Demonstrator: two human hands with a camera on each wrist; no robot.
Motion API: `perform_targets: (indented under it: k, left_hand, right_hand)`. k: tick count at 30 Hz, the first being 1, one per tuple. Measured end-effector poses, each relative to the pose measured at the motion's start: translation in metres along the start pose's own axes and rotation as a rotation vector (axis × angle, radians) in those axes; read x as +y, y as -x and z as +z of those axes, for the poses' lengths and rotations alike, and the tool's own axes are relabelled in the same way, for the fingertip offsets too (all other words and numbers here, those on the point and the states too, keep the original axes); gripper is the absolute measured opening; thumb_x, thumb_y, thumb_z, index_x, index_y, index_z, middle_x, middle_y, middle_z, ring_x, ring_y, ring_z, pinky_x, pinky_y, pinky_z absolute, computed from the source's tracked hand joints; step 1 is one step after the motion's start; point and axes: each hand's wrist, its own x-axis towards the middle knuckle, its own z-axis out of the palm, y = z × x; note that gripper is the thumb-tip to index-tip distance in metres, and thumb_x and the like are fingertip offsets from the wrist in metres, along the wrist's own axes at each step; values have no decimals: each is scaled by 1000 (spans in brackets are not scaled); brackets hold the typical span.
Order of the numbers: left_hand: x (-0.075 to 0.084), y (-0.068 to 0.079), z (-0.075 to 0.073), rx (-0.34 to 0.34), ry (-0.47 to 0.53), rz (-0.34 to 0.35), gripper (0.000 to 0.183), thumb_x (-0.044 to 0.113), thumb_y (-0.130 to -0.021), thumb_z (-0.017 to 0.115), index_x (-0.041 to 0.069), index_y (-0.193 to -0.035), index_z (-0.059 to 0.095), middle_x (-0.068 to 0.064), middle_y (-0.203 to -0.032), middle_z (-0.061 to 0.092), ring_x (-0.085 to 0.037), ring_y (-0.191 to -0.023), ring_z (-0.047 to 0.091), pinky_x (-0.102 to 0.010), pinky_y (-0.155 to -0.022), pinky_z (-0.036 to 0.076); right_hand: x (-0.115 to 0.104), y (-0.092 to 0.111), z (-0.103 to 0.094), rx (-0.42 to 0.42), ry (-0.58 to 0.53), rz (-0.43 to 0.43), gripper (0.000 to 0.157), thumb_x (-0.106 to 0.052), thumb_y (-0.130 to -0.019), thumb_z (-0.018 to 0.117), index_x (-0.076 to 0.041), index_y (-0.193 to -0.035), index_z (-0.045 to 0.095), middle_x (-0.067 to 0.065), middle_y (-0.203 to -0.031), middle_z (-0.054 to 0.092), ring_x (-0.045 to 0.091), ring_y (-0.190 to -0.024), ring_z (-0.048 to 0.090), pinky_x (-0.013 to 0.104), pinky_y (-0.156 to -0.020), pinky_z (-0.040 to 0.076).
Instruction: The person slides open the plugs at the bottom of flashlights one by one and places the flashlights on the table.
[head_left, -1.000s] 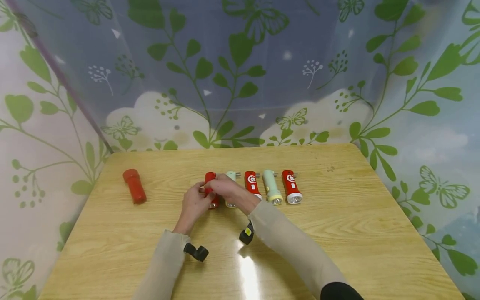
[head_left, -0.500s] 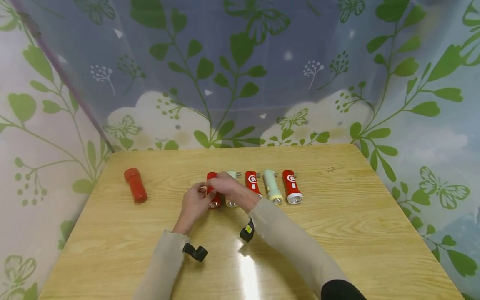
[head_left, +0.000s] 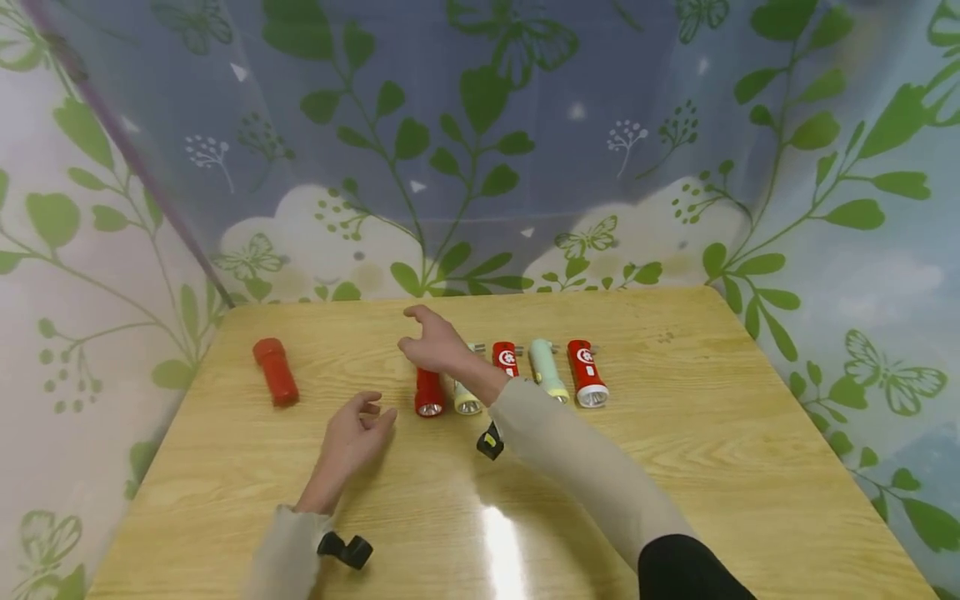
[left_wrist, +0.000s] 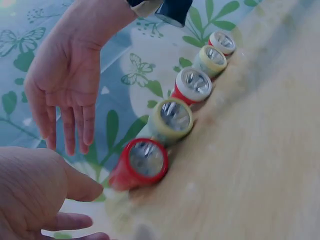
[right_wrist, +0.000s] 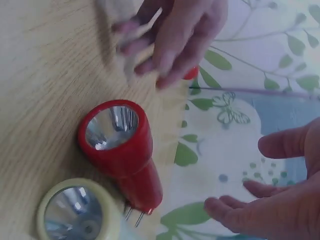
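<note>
My right hand (head_left: 442, 343) hovers over the back end of a red flashlight (head_left: 430, 392), holding nothing. Its thumb and fingers stand apart, and in the right wrist view the hand (right_wrist: 280, 200) is off to one side of the flashlight (right_wrist: 141, 182). To the left of that flashlight and nearer the front, my left hand (head_left: 351, 440) is raised with loosely bent fingers and nothing in them. Beside the red flashlight lies a pale green one with a cream rim (head_left: 467, 402), partly hidden by the right hand and wrist.
The row continues right with a red-and-white flashlight (head_left: 505, 357), a pale green one (head_left: 543, 362) and another red-and-white one (head_left: 585, 371). Lenses face the front edge; metal plug prongs show at the back. A separate red flashlight (head_left: 276, 372) lies far left on the wooden table (head_left: 705, 467).
Both hands have let go of the red flashlight at the row's left end. The left hand has drawn back toward the front left; the right has lifted and moved slightly away toward the back.
</note>
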Motion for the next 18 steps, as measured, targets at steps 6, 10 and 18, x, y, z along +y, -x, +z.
perform_targets:
  k: [6,10,18]
  left_hand:
    - [-25,29,-31,-22,-61,-29,42,26,-99,63,0,-133,60,-23,-122,67,-31,-103,70,-41,-84,59]
    - [-40,44,-50,-20,-100,-47,39,26,-100,63,0,-129,62,-23,-120,69,-29,-100,71,-38,-78,58]
    - [-60,64,-84,42,-131,-96,40,29,-100,62,1,-128,62,-23,-118,70,-30,-101,70,-28,-76,54]
  right_hand:
    - [-16,-4,30,-67,261,-187,55,-11,-96,52,-10,-151,44,11,-151,52,26,-136,51,40,-111,45]
    - [-28,-7,55,-129,380,-258,56,-11,-96,51,-10,-152,43,11,-152,51,27,-144,46,40,-116,43]
    - [-48,-26,100,-119,769,-322,59,-16,-103,50,-29,-157,32,9,-160,38,28,-145,43,38,-113,46]
